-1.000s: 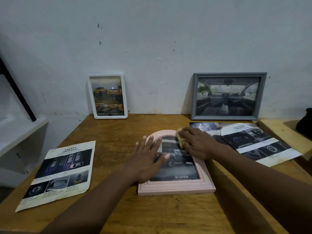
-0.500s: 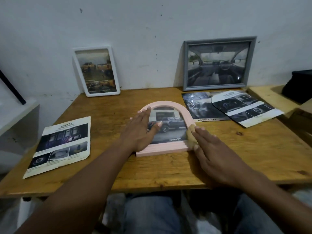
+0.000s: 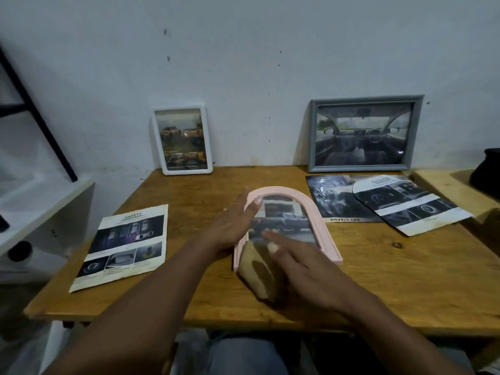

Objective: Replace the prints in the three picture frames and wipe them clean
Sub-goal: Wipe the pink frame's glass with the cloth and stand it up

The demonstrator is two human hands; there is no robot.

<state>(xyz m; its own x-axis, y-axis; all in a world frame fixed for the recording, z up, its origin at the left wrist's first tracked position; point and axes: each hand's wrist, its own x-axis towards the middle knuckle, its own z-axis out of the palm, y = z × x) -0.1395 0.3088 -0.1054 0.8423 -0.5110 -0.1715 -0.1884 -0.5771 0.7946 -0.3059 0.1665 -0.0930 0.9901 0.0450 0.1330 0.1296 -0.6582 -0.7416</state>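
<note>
A pink arched picture frame (image 3: pixel 322 212) with a dark pickup-truck print lies flat in the middle of the wooden table (image 3: pixel 378 280). My left hand (image 3: pixel 232 226) rests flat, fingers spread, on the frame's left edge. My right hand (image 3: pixel 303 269) holds a tan cloth (image 3: pixel 259 272) against the frame's near left corner. A white frame (image 3: pixel 181 140) with a truck print and a grey frame (image 3: pixel 364 133) with a car-interior print lean against the wall at the back.
A loose "Safety" print (image 3: pixel 124 244) lies at the table's left. Two loose prints (image 3: pixel 389 201) overlap at the right. A white shelf (image 3: pixel 32 207) stands left, a second wooden surface (image 3: pixel 454 188) with a dark object (image 3: pixel 487 171) stands right.
My right hand has swept the cloth from the frame's arched top, down its right side, to the near left corner. My left hand stays pressed on the frame's left side.
</note>
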